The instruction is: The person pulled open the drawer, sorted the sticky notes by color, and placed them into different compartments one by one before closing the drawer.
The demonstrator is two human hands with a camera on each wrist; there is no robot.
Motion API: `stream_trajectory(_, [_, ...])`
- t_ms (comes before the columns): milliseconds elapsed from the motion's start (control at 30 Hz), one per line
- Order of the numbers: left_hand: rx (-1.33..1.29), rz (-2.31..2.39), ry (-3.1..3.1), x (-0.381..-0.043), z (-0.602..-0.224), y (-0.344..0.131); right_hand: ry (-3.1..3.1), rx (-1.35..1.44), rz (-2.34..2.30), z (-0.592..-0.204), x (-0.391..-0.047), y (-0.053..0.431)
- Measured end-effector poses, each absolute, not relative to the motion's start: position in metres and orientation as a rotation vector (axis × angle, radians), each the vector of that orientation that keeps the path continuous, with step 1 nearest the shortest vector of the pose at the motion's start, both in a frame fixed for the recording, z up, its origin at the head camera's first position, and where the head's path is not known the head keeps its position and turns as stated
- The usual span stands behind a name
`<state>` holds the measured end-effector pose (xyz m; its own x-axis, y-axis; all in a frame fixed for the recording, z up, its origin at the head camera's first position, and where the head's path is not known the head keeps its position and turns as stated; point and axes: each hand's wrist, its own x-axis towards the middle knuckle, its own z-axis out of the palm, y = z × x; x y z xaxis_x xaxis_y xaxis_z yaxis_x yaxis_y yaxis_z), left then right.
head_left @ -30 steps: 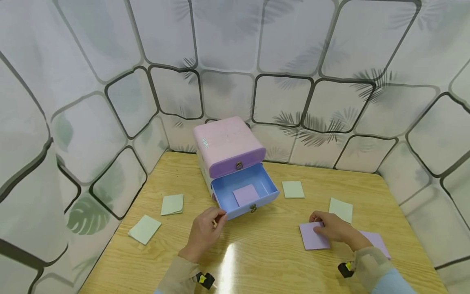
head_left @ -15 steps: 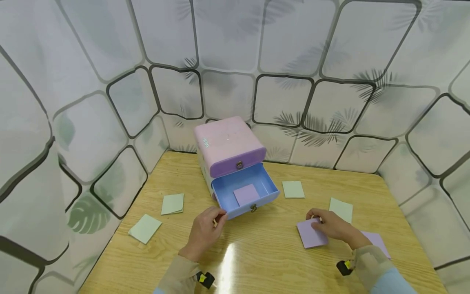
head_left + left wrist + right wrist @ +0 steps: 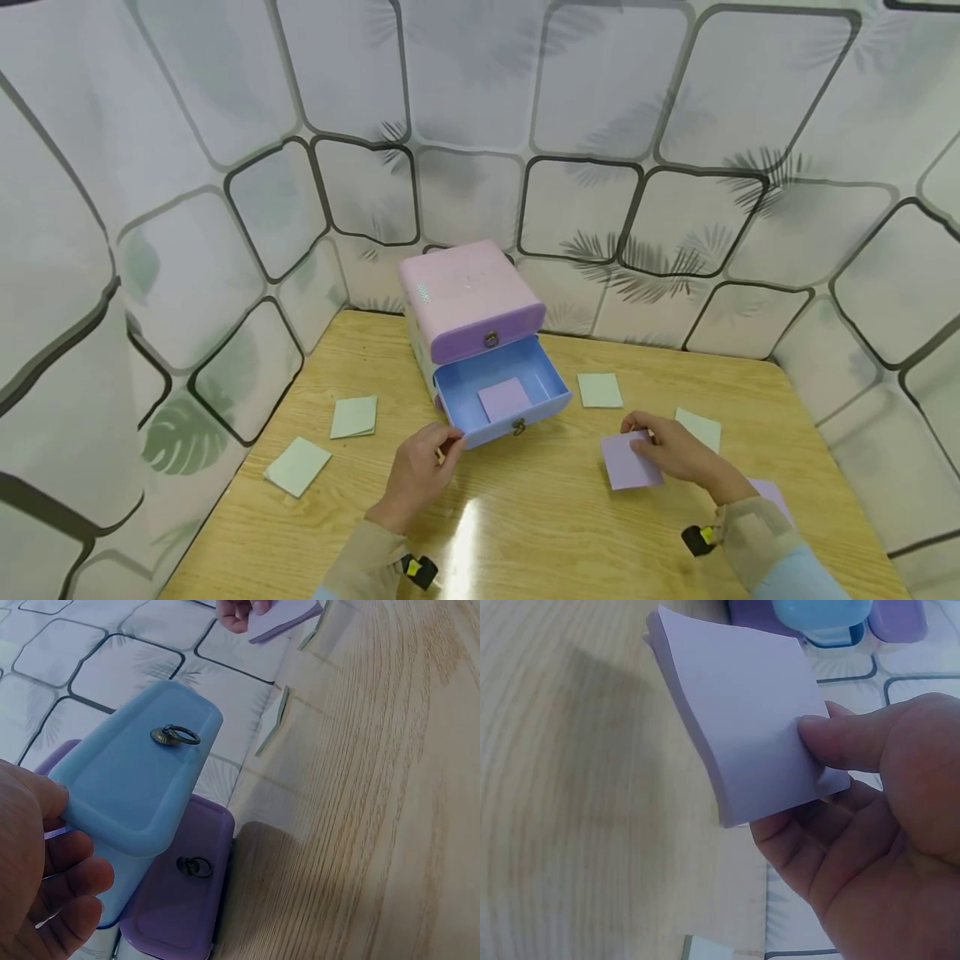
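Note:
My left hand (image 3: pixel 418 468) pinches the front left corner of the blue drawer (image 3: pixel 491 436), which stands pulled out of a small pink and purple drawer cabinet (image 3: pixel 468 287). A purple sticky note pad (image 3: pixel 504 398) lies inside that drawer. In the left wrist view the thumb is on the edge of the drawer front, with the other fingers curled below. My right hand (image 3: pixel 678 450) grips a second purple sticky note pad (image 3: pixel 742 720) between thumb and fingers, raised over the table. Partly hidden behind the right wrist lies another purple pad (image 3: pixel 772 498).
Pale green pads lie on both sides: a left rear pad (image 3: pixel 354 417), a left front pad (image 3: pixel 297 467), a pad right of the drawer (image 3: pixel 599 390) and one behind the right hand (image 3: pixel 701 428). Patterned curtains (image 3: pixel 465 196) close off the wooden table (image 3: pixel 547 533).
The right hand has lifted its purple pad from near the tabletop and shifted it slightly left and away from the body. The left hand keeps its place on the drawer.

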<state>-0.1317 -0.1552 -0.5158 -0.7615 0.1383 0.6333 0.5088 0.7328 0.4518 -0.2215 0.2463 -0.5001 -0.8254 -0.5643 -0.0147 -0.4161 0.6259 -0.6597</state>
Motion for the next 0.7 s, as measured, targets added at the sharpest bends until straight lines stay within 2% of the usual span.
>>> stream_trajectory(367, [-0.489, -0.862, -2.342, -0.133, -0.518, -0.155, 2.521, -0.709, -1.22, -0.47, -0.226, 0.235])
stream_trajectory(700, [-0.491, -0.855, -2.338, -0.132, -0.518, -0.155, 2.455, -0.782, -1.327, -0.45, -0.234, 0.224])
